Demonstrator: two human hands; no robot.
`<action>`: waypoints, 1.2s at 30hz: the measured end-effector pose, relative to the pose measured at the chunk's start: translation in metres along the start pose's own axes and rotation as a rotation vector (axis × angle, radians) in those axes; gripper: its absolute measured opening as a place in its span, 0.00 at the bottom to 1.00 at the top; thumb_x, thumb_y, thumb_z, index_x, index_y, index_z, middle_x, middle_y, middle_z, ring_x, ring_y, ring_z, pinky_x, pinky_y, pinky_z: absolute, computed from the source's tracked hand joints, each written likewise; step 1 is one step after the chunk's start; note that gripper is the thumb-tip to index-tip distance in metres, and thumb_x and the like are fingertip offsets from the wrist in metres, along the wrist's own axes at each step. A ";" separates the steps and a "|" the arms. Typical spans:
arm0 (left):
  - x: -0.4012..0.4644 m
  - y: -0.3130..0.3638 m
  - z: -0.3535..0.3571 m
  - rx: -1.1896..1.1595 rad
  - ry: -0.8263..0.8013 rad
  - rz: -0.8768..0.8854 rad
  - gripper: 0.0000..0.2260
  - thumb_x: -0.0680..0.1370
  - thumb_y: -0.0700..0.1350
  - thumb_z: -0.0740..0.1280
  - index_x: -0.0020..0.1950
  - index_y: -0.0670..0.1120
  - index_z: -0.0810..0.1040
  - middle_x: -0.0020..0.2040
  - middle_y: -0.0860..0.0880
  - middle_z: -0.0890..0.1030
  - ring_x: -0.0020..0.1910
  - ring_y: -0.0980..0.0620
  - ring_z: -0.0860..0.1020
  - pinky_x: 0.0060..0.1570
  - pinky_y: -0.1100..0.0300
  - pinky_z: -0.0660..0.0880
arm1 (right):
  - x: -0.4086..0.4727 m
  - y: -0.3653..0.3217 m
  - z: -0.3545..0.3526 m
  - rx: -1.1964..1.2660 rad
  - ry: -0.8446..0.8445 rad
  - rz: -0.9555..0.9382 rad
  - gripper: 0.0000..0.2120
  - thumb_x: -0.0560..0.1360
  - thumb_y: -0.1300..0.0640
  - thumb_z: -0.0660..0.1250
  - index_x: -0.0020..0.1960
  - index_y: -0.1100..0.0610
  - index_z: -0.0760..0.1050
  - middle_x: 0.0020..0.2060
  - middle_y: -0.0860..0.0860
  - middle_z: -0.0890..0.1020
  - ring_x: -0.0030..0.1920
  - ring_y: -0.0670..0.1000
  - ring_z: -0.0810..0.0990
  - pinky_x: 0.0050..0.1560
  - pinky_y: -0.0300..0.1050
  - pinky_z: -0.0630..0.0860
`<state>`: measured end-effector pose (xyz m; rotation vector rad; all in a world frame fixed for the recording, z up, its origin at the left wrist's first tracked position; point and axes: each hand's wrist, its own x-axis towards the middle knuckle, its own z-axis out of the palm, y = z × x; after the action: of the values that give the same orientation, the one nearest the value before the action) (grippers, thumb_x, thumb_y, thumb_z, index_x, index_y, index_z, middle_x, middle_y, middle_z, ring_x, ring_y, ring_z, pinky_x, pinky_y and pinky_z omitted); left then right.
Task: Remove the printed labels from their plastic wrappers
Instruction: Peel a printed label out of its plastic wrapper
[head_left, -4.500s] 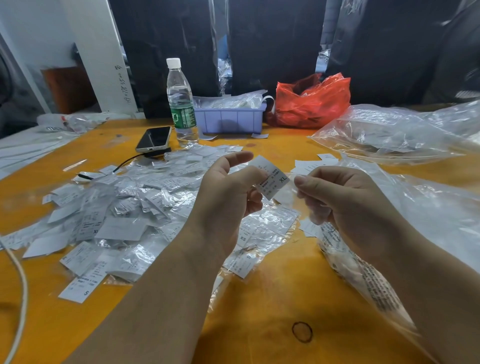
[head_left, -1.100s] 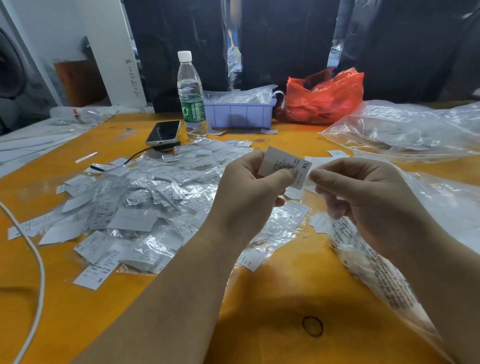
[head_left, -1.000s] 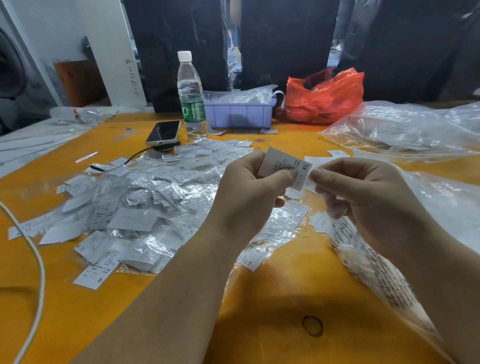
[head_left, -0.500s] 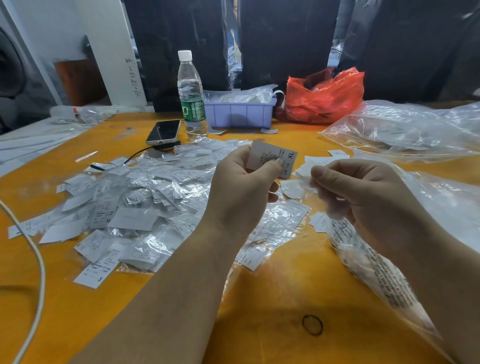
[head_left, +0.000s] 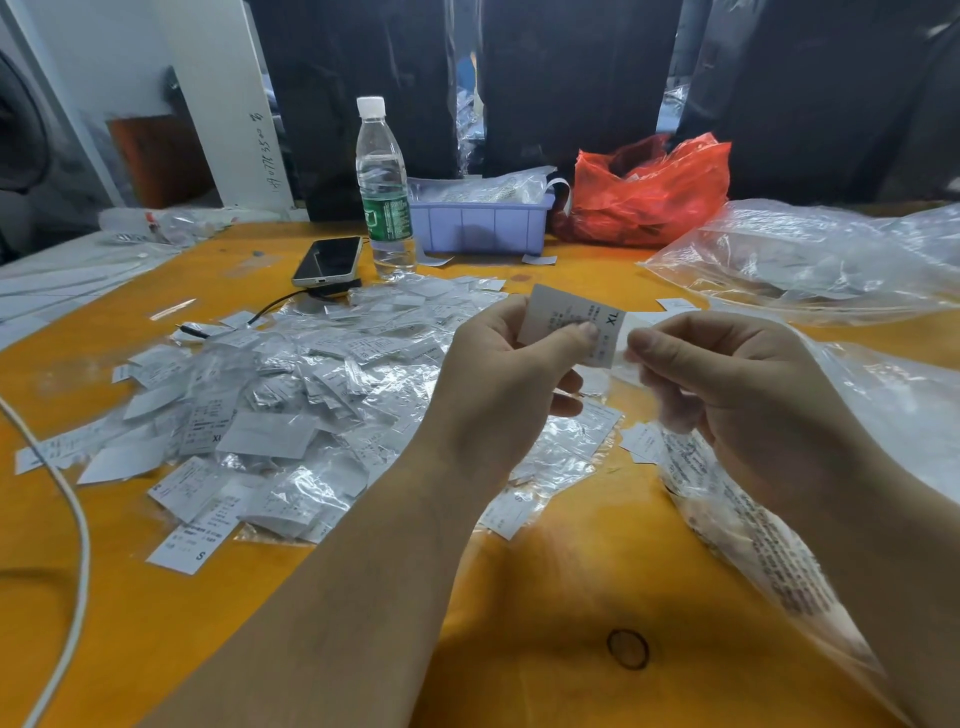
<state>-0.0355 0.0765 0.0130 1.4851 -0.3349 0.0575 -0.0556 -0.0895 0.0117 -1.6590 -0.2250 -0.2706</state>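
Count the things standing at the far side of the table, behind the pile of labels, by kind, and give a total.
Water bottle: 1
Phone: 1
Purple plastic tray: 1
Red plastic bag: 1
Total: 4

The table (head_left: 545, 597) is orange-yellow, with a thin dark ring marked near its front edge. The label (head_left: 566, 322) is white with black print — "XL". The pile of labels (head_left: 291, 405) is white and silvery-clear. The bottle (head_left: 383, 187) is clear, white-capped, green-banded. The tray (head_left: 480, 223) is lilac, the bag (head_left: 649, 192) red, the phone (head_left: 328, 260) black — perhaps pale-edged.
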 end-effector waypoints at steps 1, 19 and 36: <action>0.000 0.000 0.000 -0.006 -0.007 -0.008 0.03 0.77 0.39 0.69 0.48 0.44 0.82 0.38 0.49 0.80 0.33 0.55 0.77 0.34 0.58 0.79 | 0.000 0.000 0.000 0.005 0.006 0.000 0.19 0.62 0.45 0.72 0.38 0.62 0.80 0.28 0.56 0.75 0.28 0.54 0.67 0.29 0.43 0.66; 0.003 0.002 -0.004 -0.060 -0.105 -0.055 0.05 0.77 0.38 0.68 0.45 0.47 0.82 0.35 0.52 0.81 0.32 0.56 0.77 0.32 0.63 0.76 | 0.001 -0.002 -0.002 0.076 0.016 -0.005 0.08 0.65 0.52 0.71 0.37 0.58 0.81 0.26 0.53 0.75 0.26 0.52 0.67 0.28 0.40 0.67; 0.004 -0.001 -0.008 0.045 -0.156 0.013 0.03 0.73 0.39 0.69 0.44 0.46 0.81 0.30 0.53 0.79 0.29 0.57 0.73 0.30 0.66 0.72 | 0.002 -0.006 -0.008 0.027 -0.144 0.004 0.13 0.63 0.50 0.72 0.36 0.60 0.82 0.26 0.52 0.76 0.26 0.47 0.69 0.26 0.37 0.66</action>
<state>-0.0305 0.0835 0.0127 1.5353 -0.4720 -0.0407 -0.0557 -0.0966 0.0189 -1.6537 -0.3317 -0.1447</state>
